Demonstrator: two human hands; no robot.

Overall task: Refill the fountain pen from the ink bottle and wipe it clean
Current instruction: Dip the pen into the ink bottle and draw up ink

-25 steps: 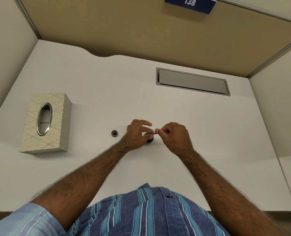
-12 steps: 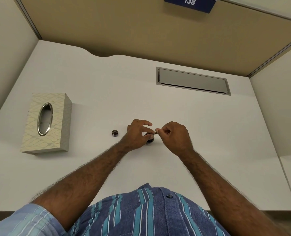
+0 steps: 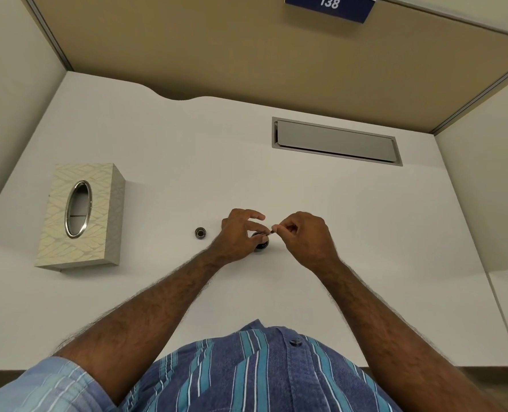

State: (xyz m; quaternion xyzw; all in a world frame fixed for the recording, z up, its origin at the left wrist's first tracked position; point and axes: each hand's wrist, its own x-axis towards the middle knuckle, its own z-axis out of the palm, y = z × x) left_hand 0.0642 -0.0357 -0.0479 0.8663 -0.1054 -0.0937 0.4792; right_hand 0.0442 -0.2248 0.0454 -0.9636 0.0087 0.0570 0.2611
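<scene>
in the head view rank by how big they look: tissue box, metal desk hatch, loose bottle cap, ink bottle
1. Metal desk hatch, about level with the tissue box; the hatch lies farther from the camera, so I won't rank those two.
2. Ink bottle, mostly hidden under the left hand, so unsure.
3. Bottle cap, smallest on show.

Even, soft overhead light; bright scene, no hard glare. My forearms cast only faint, diffuse shadows on the white matte desk top [image 3: 321, 203]. The cream patterned tissue box [image 3: 80, 215] throws a thin dark shadow along its near edge; its chrome oval rim shows a small highlight. Wide-angle bending curves the partition edges at the corners. My fingertips' detail is too small and soft to resolve.
</scene>
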